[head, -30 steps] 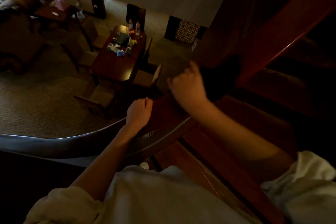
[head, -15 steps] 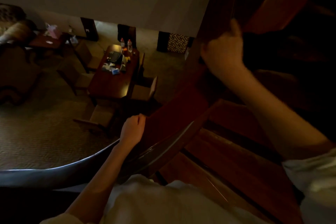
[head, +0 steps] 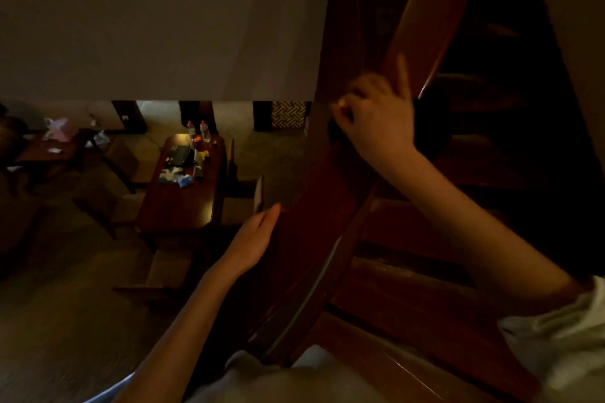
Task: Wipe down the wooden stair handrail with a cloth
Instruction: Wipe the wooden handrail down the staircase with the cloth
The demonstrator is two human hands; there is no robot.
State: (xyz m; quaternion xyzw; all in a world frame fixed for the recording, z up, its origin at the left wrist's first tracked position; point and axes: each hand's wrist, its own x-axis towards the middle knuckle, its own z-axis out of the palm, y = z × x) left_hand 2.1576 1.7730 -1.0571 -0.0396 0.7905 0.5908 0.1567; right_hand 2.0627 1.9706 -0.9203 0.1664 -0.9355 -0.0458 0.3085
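Right grip (head: 376, 118) — fingers curled round a dark cloth (head: 334, 132), which lay under it on the wooden handrail (head: 322, 199). Left grip (head: 253, 239) — fingers straight, holding nothing, rested flat against the handrail's side, below the right grip.

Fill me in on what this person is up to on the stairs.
A person on a wooden staircase is wiping the handrail. The right hand grips a dark cloth against the upper stretch of the rail, though the dim light makes the cloth hard to make out. The left hand rests lower down with its fingers straight along the rail's outer side. On the floor below stands a wooden table with bottles and other small things on it.
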